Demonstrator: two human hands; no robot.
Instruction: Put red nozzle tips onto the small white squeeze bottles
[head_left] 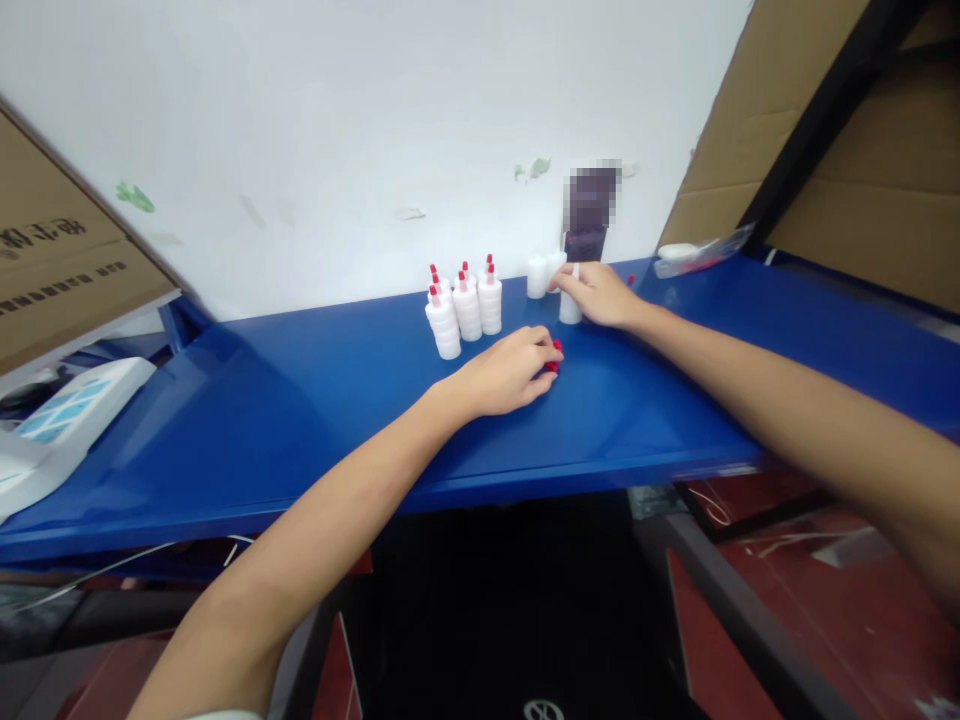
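Observation:
My right hand (601,294) is closed around the upper part of a small white squeeze bottle (571,310) that stands on the blue table. More white bottles (537,278) without visible red tips are just left of and behind that hand, partly covered by its fingers. Nearer to me, my left hand (514,372) rests low on the tabletop, its fingers curled over small red caps (555,357); how many caps are there is hidden. Left of both hands stands a tight group of several white bottles (468,308), upright, with red-tipped nozzles.
The blue table (300,400) runs along a white wall (337,150). A dark, blurred-out object (587,215) leans against it. A clear plastic bag (701,255) lies at the back right. A white device (82,415) and a cardboard box (67,250) are at left.

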